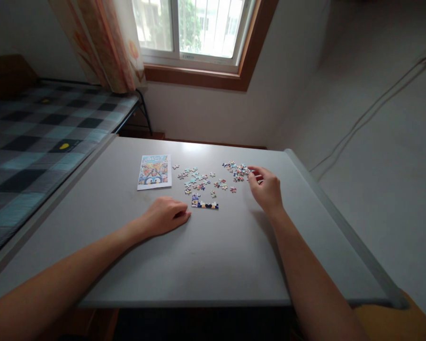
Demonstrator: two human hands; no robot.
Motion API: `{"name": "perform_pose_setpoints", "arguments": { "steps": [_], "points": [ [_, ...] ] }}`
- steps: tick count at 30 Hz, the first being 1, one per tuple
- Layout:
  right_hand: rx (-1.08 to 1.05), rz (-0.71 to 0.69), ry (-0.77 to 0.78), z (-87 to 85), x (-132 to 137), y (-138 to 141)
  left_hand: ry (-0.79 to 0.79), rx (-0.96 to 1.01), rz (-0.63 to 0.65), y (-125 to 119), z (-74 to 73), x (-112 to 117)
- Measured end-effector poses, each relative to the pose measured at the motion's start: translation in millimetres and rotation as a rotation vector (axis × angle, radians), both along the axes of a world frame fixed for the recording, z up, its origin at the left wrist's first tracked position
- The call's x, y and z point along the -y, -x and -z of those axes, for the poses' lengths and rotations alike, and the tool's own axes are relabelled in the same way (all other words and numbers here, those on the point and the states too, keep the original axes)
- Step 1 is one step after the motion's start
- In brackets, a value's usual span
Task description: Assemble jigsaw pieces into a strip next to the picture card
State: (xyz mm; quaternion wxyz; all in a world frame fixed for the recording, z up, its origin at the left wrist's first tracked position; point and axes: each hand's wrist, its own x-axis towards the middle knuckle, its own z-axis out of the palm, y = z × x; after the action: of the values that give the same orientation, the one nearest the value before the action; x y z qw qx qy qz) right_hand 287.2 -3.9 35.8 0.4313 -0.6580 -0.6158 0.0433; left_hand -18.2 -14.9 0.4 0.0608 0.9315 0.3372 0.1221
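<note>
My right hand point(267, 188) is at the right edge of a pile of jigsaw puzzle pieces point(237, 169), thumb and fingertips pinched around a puzzle piece point(250, 172) that is mostly hidden. On the table, my left hand point(165, 215) rests with its fingers curled in and nothing visible in them. Just right of its fingertips lies a small joined section of puzzle point(206, 205), an L-shaped strip with dark blue and cream parts. Loose pieces point(195, 180) are scattered between that section and the pile. A printed picture sheet point(155, 172) with a colourful cartoon scene lies beyond my left hand.
The grey-white table point(199, 265) has raised side edges. A bed with a checked cover point(74, 118) stands along the left. Behind the table are a window point(191, 28) and a patterned curtain point(102, 47). A cable point(369, 109) hangs along the right wall.
</note>
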Motion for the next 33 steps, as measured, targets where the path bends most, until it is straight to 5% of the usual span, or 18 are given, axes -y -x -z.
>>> {"name": "perform_pose_setpoints", "arguments": {
  "steps": [27,33],
  "points": [
    [0.083,-0.064,0.166,5.8,1.3,1.2,0.022,0.031,0.004,0.5,-2.0,1.5],
    [0.081,-0.067,0.168,5.1,2.4,1.9,0.05,0.206,-0.188,-1.1,-6.7,3.2]
  ]
}}
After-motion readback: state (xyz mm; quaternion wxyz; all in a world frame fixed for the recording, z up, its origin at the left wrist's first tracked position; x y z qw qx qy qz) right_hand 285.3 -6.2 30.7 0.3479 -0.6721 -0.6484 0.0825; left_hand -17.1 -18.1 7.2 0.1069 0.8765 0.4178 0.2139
